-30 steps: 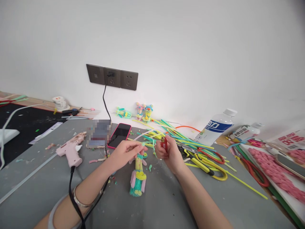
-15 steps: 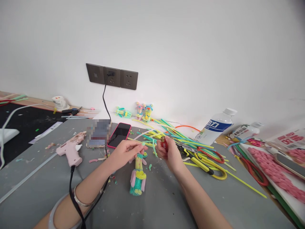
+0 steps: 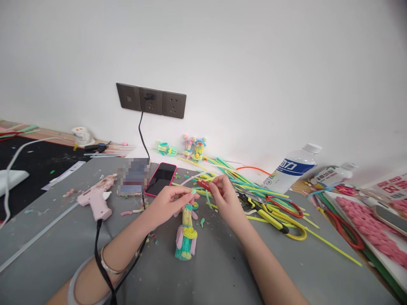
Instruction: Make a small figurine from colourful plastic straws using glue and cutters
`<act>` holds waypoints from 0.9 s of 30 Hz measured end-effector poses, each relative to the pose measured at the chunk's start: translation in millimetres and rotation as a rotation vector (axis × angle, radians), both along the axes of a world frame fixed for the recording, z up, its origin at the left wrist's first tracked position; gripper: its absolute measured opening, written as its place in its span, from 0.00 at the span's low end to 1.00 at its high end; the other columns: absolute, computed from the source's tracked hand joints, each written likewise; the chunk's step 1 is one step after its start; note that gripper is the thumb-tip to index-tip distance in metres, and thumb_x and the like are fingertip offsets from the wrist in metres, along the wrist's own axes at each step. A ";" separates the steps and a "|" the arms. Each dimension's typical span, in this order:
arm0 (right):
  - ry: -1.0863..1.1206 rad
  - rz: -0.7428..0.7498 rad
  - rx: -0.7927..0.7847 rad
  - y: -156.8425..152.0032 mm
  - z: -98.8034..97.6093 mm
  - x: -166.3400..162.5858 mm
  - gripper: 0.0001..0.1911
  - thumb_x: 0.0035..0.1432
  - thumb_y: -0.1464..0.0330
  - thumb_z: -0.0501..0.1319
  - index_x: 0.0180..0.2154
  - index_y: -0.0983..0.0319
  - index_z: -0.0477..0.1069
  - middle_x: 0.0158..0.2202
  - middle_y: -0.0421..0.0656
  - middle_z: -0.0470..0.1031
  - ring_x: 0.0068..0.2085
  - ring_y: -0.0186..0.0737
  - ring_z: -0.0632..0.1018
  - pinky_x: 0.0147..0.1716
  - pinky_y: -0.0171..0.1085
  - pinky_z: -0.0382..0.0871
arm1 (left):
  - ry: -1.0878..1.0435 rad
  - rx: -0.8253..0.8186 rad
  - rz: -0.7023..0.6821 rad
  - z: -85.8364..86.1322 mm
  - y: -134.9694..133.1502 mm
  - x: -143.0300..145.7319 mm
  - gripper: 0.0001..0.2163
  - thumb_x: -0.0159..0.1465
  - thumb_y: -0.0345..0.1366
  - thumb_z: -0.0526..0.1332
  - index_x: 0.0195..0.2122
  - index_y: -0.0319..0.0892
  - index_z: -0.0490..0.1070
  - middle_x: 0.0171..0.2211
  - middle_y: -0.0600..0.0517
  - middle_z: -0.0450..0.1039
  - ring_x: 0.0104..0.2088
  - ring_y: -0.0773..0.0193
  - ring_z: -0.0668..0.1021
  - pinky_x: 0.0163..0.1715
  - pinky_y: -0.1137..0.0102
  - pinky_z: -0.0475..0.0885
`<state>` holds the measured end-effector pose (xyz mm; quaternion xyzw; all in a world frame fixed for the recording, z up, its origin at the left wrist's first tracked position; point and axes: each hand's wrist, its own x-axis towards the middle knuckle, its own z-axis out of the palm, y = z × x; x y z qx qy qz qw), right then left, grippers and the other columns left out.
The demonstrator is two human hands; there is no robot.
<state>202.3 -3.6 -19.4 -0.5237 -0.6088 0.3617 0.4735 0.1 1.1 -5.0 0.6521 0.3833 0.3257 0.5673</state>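
My left hand (image 3: pixel 173 204) is closed at the upper end of a pipe-cleaner figure (image 3: pixel 186 241) in teal, yellow and pink. A pale green tip (image 3: pixel 193 192) pokes out between thumb and fingers. The hand covers the figure's top, while its teal lower end points toward me over the grey table. My right hand (image 3: pixel 226 199) grips a red lighter (image 3: pixel 204 184), tilted with its end toward the left fingertips and a small distance from them. No flame can be made out. Just right of the figure lies a small green scrap (image 3: pixel 202 222).
A pink glue gun (image 3: pixel 97 199) with a black cord lies left, near a pink-edged phone (image 3: pixel 161 178). Loose pipe cleaners (image 3: pixel 254 180), yellow-handled pliers (image 3: pixel 270 218) and red-handled scissors (image 3: pixel 286 205) lie right. A bottle (image 3: pixel 294 167) and small finished figures (image 3: pixel 193 148) stand by the wall.
My right hand has moved slightly up and left, bringing the lighter nearer the left fingertips and tipping it from upright to slanted. The left hand keeps its place on the figure.
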 end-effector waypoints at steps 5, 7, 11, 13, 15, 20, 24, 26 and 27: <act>-0.374 -0.254 0.119 10.7 -9.4 21.1 0.07 0.62 0.61 0.54 0.35 0.57 0.60 0.31 0.42 0.69 0.29 0.42 0.69 0.31 0.38 0.61 | 0.004 -0.007 0.020 1.3 0.2 0.5 0.21 0.64 0.51 0.61 0.39 0.35 0.79 0.33 0.45 0.78 0.20 0.72 0.66 0.19 0.74 0.63; -0.473 -0.323 0.199 11.7 -8.9 24.1 0.06 0.62 0.63 0.55 0.35 0.58 0.61 0.34 0.45 0.71 0.34 0.46 0.71 0.35 0.42 0.62 | 0.014 -0.002 0.023 2.4 -0.1 0.3 0.20 0.64 0.51 0.61 0.38 0.35 0.79 0.32 0.45 0.78 0.19 0.72 0.67 0.19 0.74 0.63; -0.460 -0.186 0.386 5.0 2.7 14.2 0.05 0.64 0.65 0.56 0.38 0.58 0.68 0.40 0.48 0.74 0.43 0.50 0.72 0.44 0.46 0.64 | 0.035 0.029 0.012 3.6 -1.2 0.1 0.20 0.65 0.51 0.59 0.36 0.36 0.78 0.35 0.44 0.79 0.21 0.70 0.70 0.19 0.73 0.63; -0.315 0.016 0.336 -1.6 10.1 4.5 0.07 0.66 0.65 0.55 0.40 0.58 0.70 0.39 0.47 0.75 0.41 0.46 0.74 0.42 0.43 0.66 | 0.055 0.069 0.006 4.1 -2.3 0.6 0.19 0.66 0.49 0.58 0.34 0.36 0.77 0.35 0.45 0.77 0.23 0.69 0.71 0.21 0.73 0.64; -0.192 0.163 0.275 -7.8 15.5 -4.5 0.07 0.67 0.65 0.56 0.40 0.58 0.71 0.37 0.44 0.76 0.39 0.43 0.75 0.40 0.40 0.67 | 0.082 0.122 -0.004 4.5 -3.2 1.6 0.17 0.67 0.46 0.58 0.32 0.37 0.76 0.31 0.49 0.74 0.25 0.68 0.71 0.23 0.74 0.64; -0.084 0.289 0.195 -12.3 18.2 -12.7 0.06 0.65 0.64 0.60 0.35 0.59 0.71 0.32 0.41 0.72 0.35 0.40 0.72 0.38 0.38 0.66 | 0.166 0.236 -0.023 4.6 -3.1 3.4 0.17 0.67 0.44 0.56 0.26 0.39 0.72 0.24 0.54 0.63 0.25 0.69 0.65 0.24 0.73 0.59; 0.027 0.259 0.092 -8.4 16.9 -8.9 0.10 0.63 0.61 0.61 0.32 0.60 0.70 0.30 0.40 0.71 0.33 0.39 0.71 0.35 0.36 0.64 | 0.155 0.196 0.007 4.9 -2.9 2.6 0.13 0.67 0.43 0.57 0.33 0.39 0.74 0.28 0.53 0.70 0.25 0.68 0.67 0.24 0.74 0.62; 0.074 0.228 0.042 -6.4 16.6 -7.2 0.12 0.61 0.58 0.62 0.31 0.60 0.71 0.29 0.40 0.71 0.32 0.38 0.70 0.33 0.36 0.63 | 0.121 0.154 0.033 5.1 -2.9 1.8 0.12 0.66 0.44 0.58 0.37 0.40 0.74 0.30 0.52 0.71 0.25 0.69 0.68 0.24 0.74 0.63; 0.086 0.217 0.021 -5.7 16.5 -6.8 0.13 0.60 0.57 0.63 0.31 0.60 0.71 0.29 0.40 0.70 0.31 0.38 0.69 0.32 0.36 0.63 | 0.104 0.141 0.044 5.1 -2.9 1.4 0.12 0.66 0.44 0.58 0.38 0.40 0.73 0.30 0.52 0.71 0.25 0.69 0.69 0.23 0.74 0.64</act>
